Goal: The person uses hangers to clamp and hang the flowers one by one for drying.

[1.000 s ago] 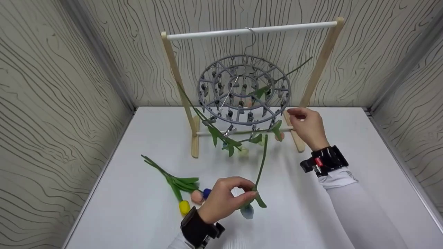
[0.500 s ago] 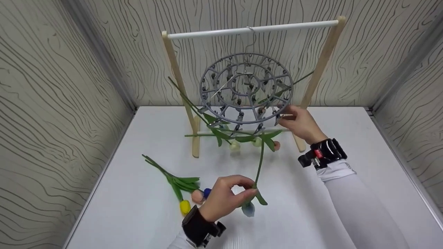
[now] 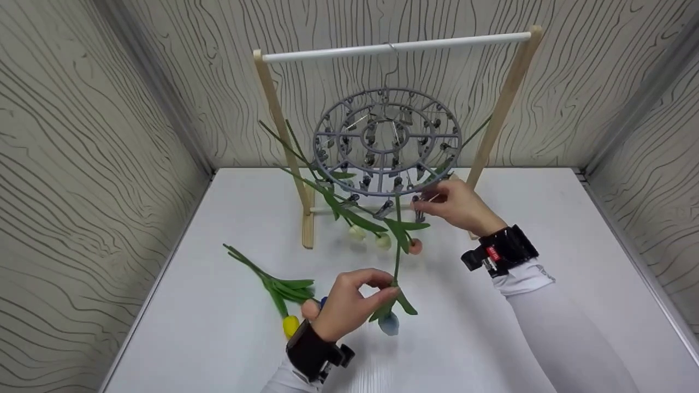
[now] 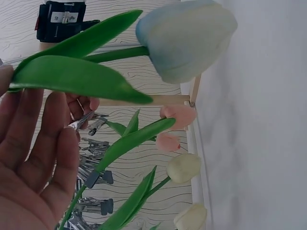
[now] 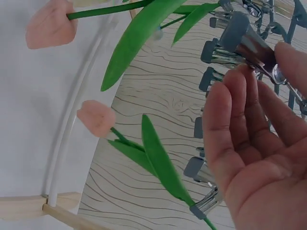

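Note:
My left hand [image 3: 355, 303] pinches the stem of a light blue tulip [image 3: 389, 324], its bloom hanging down and its stem end pointing up to the hanger's front rim. In the left wrist view the pale blue bloom [image 4: 187, 40] fills the top. My right hand [image 3: 461, 207] holds a metal clip [image 5: 252, 48] with grey tips, between thumb and fingers, at the right front of the round grey clip hanger [image 3: 377, 194]. White tulips [image 3: 357, 232] and a peach tulip [image 3: 415, 246] hang bloom-down from other clips. A second peach bloom [image 5: 97, 118] shows in the right wrist view.
A wooden rack with a white bar [image 3: 464, 42] carries the hanger by its hook. On the white table [image 3: 218, 338], left of my left hand, lie a yellow tulip [image 3: 291, 326], a peach tulip [image 3: 310, 309] and a mostly covered dark blue one. Patterned walls [image 3: 207, 82] surround the table.
The hanger has swung and turned, carrying its tulips round. My right hand has moved left from beside the rack's foot onto a clip. My left hand, still pinching the tulip, has shifted slightly up and left.

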`<state>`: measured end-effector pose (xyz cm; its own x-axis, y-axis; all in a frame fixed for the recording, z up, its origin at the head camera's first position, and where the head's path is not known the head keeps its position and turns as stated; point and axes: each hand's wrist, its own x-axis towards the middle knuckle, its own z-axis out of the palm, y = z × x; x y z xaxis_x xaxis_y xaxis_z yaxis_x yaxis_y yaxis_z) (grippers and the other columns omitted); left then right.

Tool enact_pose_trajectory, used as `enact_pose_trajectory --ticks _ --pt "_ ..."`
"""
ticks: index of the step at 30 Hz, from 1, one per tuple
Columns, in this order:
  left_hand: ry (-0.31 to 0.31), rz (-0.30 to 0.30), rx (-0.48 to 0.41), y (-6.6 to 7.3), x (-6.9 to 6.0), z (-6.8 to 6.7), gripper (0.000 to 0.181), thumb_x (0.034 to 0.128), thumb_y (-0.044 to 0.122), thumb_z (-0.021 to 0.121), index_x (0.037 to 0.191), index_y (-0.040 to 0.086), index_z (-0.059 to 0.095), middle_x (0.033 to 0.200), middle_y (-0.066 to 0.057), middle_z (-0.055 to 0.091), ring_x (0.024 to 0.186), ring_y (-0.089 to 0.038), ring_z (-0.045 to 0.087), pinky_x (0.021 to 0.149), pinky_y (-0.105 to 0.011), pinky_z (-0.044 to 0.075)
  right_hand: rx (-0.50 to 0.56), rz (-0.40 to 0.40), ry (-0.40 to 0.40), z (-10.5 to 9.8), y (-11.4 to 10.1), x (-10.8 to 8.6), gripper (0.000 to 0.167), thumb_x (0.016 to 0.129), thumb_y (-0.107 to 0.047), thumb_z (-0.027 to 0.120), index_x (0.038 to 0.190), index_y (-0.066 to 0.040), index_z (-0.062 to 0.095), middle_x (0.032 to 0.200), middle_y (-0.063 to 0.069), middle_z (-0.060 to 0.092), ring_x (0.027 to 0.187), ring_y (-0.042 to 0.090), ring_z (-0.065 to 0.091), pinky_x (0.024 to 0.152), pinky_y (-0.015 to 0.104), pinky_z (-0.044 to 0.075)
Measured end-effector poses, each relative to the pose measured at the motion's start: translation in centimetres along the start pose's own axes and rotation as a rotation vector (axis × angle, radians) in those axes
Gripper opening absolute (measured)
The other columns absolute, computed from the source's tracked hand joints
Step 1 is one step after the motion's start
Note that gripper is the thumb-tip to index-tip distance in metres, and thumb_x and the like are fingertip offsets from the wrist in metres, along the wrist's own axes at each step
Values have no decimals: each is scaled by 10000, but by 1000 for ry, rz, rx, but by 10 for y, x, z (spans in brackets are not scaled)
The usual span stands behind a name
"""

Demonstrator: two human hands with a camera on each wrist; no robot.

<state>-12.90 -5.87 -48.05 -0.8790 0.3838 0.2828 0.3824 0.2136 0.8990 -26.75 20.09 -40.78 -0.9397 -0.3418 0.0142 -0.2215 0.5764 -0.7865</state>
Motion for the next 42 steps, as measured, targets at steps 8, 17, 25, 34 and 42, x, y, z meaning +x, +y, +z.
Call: enact_pose_trajectory --ticks 8,17,25,34,42 --pt "102 -40 -39 -8 4 -1 181 954 263 749 1080 134 769 973 24 758 902 -110 683 840 -313 564 83 0 -47 12 -14 -8 323 943 -194 762 1210 -18 716 1099 124 740 1008 234 702 857 298 572" --pt "257 -130 -123 -17 18 -2 222 955 257 750 1103 92 762 1011 -4 760 894 -147 690 846 -323 575 181 22 46 30 -24 -19 308 889 -254 825 1107 -50 751 978 70 768 887 187 731 789 286 559" --pt "299 -165 -207 -19 27 -1 230 957 282 746 1116 118 770 1124 -108 761 992 -159 722 901 -294 576 322 48 176 49 -38 -36 255 871 -135 828 1066 -3 732 953 77 767 846 160 732 663 251 547" --pt "349 -154 -242 -19 32 0 257 944 197 763 1117 9 742 1028 -75 766 926 -181 724 846 -283 587 454 21 264 66 -47 -42 230 853 15 807 1047 77 700 992 125 730 887 144 727 775 247 587" --pt "377 -166 -294 -18 38 2 223 940 164 765 1097 8 743 1014 -92 759 905 -184 714 815 -297 590 547 43 305 72 -53 -45 215 851 34 802 1038 86 710 916 88 739 825 126 735 770 269 599"
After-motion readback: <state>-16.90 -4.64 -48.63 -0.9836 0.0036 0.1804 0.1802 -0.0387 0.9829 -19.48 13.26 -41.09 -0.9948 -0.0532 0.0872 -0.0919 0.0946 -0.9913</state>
